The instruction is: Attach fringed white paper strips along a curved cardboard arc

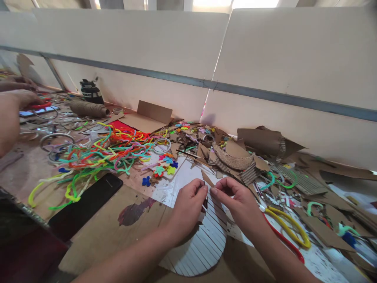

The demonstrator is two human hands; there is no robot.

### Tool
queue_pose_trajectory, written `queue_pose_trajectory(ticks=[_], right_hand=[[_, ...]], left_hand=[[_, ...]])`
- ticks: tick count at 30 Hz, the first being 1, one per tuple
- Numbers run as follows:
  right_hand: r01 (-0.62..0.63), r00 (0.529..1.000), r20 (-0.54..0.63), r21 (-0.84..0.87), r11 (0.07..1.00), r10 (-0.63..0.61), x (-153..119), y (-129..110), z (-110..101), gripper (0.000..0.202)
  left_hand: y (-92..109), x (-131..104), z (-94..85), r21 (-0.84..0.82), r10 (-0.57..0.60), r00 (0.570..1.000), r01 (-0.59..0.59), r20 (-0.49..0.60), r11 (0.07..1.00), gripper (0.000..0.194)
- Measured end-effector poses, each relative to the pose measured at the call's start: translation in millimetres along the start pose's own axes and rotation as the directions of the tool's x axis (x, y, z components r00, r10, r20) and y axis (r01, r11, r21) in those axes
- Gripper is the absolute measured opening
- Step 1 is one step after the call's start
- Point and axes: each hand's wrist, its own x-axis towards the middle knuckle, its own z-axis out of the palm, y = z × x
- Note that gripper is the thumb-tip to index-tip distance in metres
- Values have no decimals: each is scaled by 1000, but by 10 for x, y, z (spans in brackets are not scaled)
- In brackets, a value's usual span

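A white round piece with thin dark stripes lies under and between my hands, over brown cardboard. My left hand is closed at its upper left edge, with a small dark piece partly showing beneath the fingers. Opposite it, my right hand pinches near the top edge of the striped piece, thumb and index finger together. A narrow brown cardboard strip sticks up between the two hands. What exactly each set of fingertips grips is too small to tell.
Colourful pipe cleaners heap up at the left, beside a black phone. Cardboard scraps pile up behind my hands. Yellow-handled scissors lie at the right. Another person's hand holds red-handled scissors at the far left.
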Motion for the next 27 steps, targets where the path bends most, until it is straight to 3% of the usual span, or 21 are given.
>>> queue_pose_trajectory(ticks=[12, 18, 24, 27], right_hand=[[79, 997, 30, -60, 995, -77, -6, -9, -21, 20], [48, 996, -78, 163, 985, -36, 8, 32, -134, 25], [-107, 973, 229, 351, 930, 25, 101, 172, -116, 37], [-159, 955, 293, 351, 923, 53, 122, 217, -93, 37]], left_hand=[[-60, 74, -6, -15, 12, 999, -13, -46, 1000, 25], [16, 113, -124, -4, 53, 991, -54, -126, 999, 26], [67, 118, -160, -21, 65, 989, -69, -135, 997, 26], [78, 119, -162, -14, 63, 988, -65, -140, 998, 27]])
